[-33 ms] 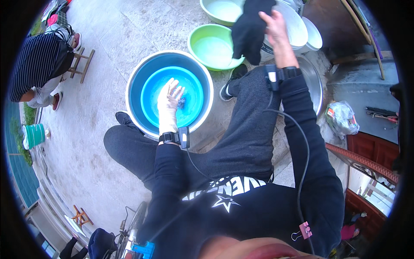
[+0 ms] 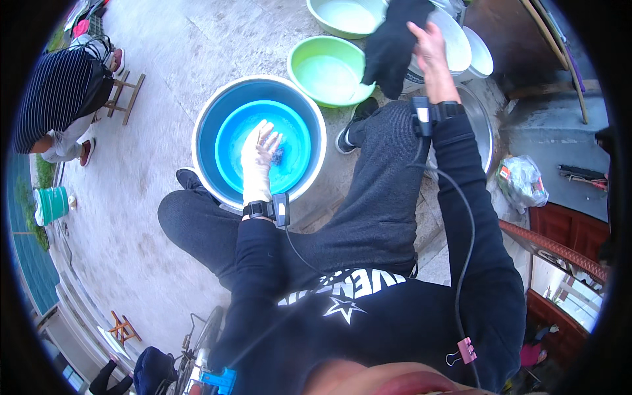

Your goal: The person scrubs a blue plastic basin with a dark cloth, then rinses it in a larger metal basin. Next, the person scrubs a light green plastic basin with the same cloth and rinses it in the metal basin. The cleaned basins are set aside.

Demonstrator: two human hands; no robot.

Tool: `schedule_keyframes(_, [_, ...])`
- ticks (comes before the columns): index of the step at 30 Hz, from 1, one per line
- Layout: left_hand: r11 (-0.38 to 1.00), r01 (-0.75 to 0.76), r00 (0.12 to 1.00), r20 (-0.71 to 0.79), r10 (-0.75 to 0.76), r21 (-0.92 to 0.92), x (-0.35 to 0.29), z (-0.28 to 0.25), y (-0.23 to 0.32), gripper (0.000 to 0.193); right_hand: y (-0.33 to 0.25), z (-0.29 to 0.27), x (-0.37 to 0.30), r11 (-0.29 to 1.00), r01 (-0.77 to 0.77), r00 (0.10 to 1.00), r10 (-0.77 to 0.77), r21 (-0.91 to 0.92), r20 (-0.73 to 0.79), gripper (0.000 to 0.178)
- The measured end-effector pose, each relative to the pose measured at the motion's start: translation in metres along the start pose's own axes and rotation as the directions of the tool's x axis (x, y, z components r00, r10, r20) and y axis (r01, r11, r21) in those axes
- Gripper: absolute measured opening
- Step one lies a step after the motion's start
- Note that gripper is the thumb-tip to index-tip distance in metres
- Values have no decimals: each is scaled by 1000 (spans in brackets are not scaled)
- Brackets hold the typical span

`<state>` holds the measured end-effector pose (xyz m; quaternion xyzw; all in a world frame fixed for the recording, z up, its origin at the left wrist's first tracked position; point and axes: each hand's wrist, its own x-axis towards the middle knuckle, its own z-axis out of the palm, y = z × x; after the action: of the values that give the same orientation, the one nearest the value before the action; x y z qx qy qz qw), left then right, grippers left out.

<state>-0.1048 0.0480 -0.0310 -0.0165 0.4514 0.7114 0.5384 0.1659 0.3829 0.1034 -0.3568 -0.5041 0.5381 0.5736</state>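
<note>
My left hand point(image 2: 258, 155) reaches into a bright blue basin point(image 2: 230, 158) of water that sits inside a larger basin with a pale rim point(image 2: 205, 108). Its fingers are spread, and a small dark item point(image 2: 278, 155) lies at the fingertips. My right hand point(image 2: 431, 49) is raised at the upper right and grips a black garment point(image 2: 392, 46). The garment hangs over the edge of a light green basin point(image 2: 316, 72) and a white basin point(image 2: 457, 43). I am sitting with my knees bent, in dark trousers and a dark top.
A second green basin point(image 2: 342, 16) holds pale water at the top. A metal basin point(image 2: 486, 125) sits under my right arm, a plastic bag point(image 2: 523, 181) beside it. A person in a striped top point(image 2: 56, 99) bends by a wooden stool point(image 2: 125, 92). A green bucket point(image 2: 51, 204) stands far left.
</note>
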Motion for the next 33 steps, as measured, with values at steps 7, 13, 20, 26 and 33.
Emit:
schedule_keyframes(7, [988, 122, 976, -193, -102, 93, 5, -35, -21, 46, 60, -118, 13, 546, -456, 866, 90, -703, -492, 33])
schedule_keyframes(13, [987, 118, 948, -309, -81, 104, 15, -55, -34, 46, 29, -81, 27, 547, -190, 965, 259, -815, -50, 32])
schedule_keyframes(20, [982, -18, 721, -678, 145, 190, 24, -89, -60, 56, 73, 84, -15, 316, 507, 264, 828, -802, 494, 32])
schedule_keyframes(26, [827, 181, 478, -782, 399, 532, 23, -126, -56, 71, 235, 174, -196, 518, 488, 139, 748, -702, 649, 28])
schedule_keyframes(33, [827, 92, 635, -672, 381, 555, -8, -185, -57, 54, 319, 143, -346, 342, 745, 210, 695, -572, 688, 20])
